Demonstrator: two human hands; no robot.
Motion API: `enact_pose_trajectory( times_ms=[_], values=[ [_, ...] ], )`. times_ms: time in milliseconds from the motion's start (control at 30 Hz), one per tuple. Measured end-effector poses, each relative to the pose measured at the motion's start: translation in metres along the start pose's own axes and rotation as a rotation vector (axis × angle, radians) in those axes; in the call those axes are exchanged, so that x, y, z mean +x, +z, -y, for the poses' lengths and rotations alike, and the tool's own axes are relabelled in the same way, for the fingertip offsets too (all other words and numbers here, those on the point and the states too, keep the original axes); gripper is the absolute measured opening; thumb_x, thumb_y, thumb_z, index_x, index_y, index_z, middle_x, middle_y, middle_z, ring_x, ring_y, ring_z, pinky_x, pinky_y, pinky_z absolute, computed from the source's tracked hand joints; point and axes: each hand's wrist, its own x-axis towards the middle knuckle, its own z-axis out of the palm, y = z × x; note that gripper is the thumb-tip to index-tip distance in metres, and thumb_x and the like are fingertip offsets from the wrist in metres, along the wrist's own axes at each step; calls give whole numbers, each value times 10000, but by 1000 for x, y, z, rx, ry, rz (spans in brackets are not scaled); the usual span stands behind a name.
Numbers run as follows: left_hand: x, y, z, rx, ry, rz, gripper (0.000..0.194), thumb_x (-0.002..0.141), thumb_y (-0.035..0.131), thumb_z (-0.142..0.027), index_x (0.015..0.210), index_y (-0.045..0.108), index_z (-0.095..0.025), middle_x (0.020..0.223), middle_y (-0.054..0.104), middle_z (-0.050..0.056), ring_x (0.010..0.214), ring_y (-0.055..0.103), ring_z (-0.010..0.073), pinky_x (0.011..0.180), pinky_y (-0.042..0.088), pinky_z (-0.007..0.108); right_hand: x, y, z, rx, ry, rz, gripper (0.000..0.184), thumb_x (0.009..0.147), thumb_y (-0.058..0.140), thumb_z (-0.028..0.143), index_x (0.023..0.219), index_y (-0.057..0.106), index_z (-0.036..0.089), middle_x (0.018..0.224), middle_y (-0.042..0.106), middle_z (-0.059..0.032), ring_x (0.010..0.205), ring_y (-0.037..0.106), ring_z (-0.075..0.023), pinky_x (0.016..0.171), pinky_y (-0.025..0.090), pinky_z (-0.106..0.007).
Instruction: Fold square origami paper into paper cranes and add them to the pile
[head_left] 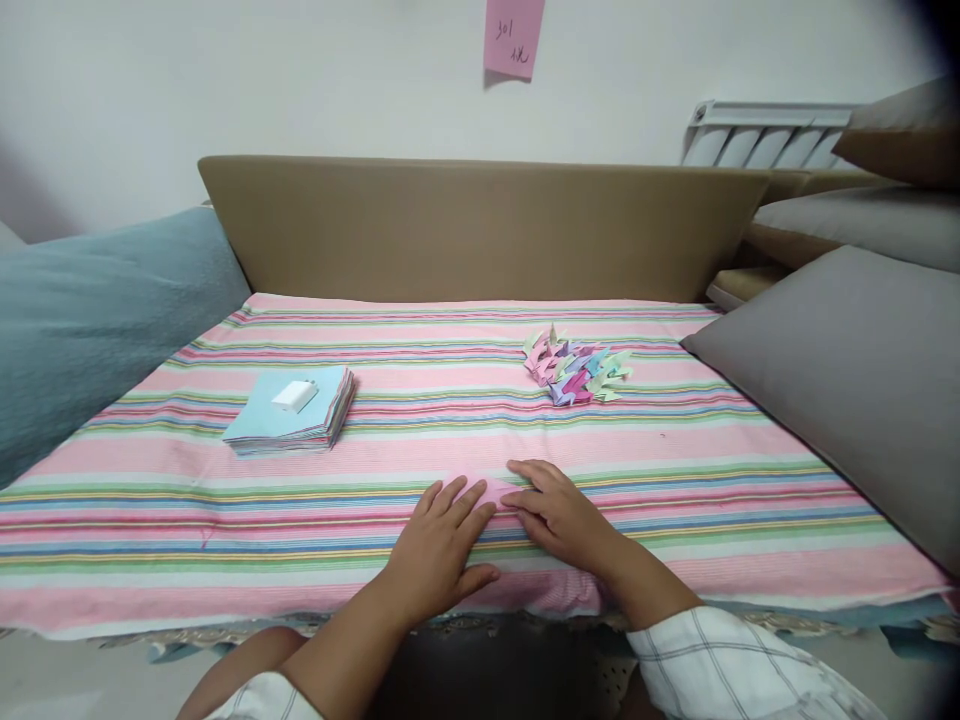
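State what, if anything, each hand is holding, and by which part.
The left hand rests spread on the pink paper, not gripping it. The right hand is at the paper's right tip; whether it pinches there cannot be told.

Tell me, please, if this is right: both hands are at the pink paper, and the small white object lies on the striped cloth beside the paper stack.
Not quite: the small white object lies on top of the paper stack, not beside it, as the head view shows. The rest stands.
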Motion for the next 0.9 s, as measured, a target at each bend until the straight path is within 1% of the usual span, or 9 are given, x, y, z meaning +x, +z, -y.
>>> enact_pose_trajectory(
  times_ms=[267, 400, 433, 500, 600, 667, 733, 800, 900],
  values=[
    [1, 0, 0, 1, 1, 14, 633, 782, 507, -561, 1322, 390, -252, 1445, 337, 69, 1314, 277, 318, 1053, 219, 534, -7, -5, -13, -22, 114, -9, 318, 762, 502, 89, 971, 689, 241, 1212, 549, -84, 1104, 469, -235, 943, 413, -443],
    [1, 0, 1, -16, 2, -8, 648, 769, 522, -567, 1322, 392, -255, 1437, 350, 70, 1309, 288, 320, 1051, 225, 531, -8, -5, -18, -30, 158, -70, 294, 752, 470, 75, 900, 682, 215, 1131, 601, -84, 1055, 511, -233, 910, 436, -449],
    [1, 0, 0, -17, 0, -11, 651, 766, 525, -568, 1322, 393, -257, 1435, 353, 71, 1307, 291, 319, 1052, 224, 530, -7, -4, -15, -28, 163, -94, 287, 768, 457, 84, 914, 670, 209, 1118, 608, -88, 1052, 519, -231, 908, 437, -450],
    [1, 0, 0, -16, -3, -4, 650, 766, 522, -572, 1323, 392, -262, 1435, 353, 69, 1306, 293, 317, 1053, 221, 529, -4, -1, -7, -17, 147, -127, 298, 820, 423, 119, 1021, 629, 195, 1137, 604, -98, 1087, 514, -223, 939, 420, -445],
    [1, 0, 0, -19, -4, -5, 661, 763, 522, -576, 1325, 389, -255, 1428, 365, 72, 1307, 292, 320, 1055, 220, 525, 1, 7, 12, -28, 15, -64, 421, 867, 404, 197, 1283, 450, 152, 1318, 489, -126, 1242, 406, -229, 1032, 330, -466],
    [1, 1, 0, -30, -3, -14, 685, 758, 534, -566, 1340, 369, -244, 1414, 385, 82, 1307, 296, 316, 1062, 215, 519, 3, 13, 22, -44, -43, 31, 523, 884, 405, 270, 1381, 304, 138, 1398, 392, -142, 1314, 310, -244, 1063, 270, -499],
    [1, 1, 0, -40, -5, -14, 697, 763, 542, -540, 1359, 341, -239, 1404, 397, 90, 1307, 298, 310, 1068, 210, 512, 4, 19, 28, -56, -68, 105, 657, 877, 433, 427, 1414, 219, 114, 1428, 331, -166, 1341, 251, -265, 1073, 239, -519],
    [1, 1, 0, -46, -4, -7, 692, 770, 545, -520, 1365, 332, -239, 1407, 391, 95, 1311, 297, 306, 1071, 210, 509, 4, 22, 29, -72, -60, 149, 776, 843, 433, 555, 1421, 192, 97, 1435, 308, -182, 1346, 233, -277, 1077, 222, -529],
    [1, -1, 0, -46, -3, 17, 686, 768, 549, -523, 1361, 340, -246, 1431, 353, 102, 1322, 281, 307, 1071, 213, 513, 3, 24, 27, -83, -27, 180, 798, 834, 388, 610, 1423, 192, 109, 1438, 305, -171, 1347, 236, -271, 1085, 195, -527]
  ],
)
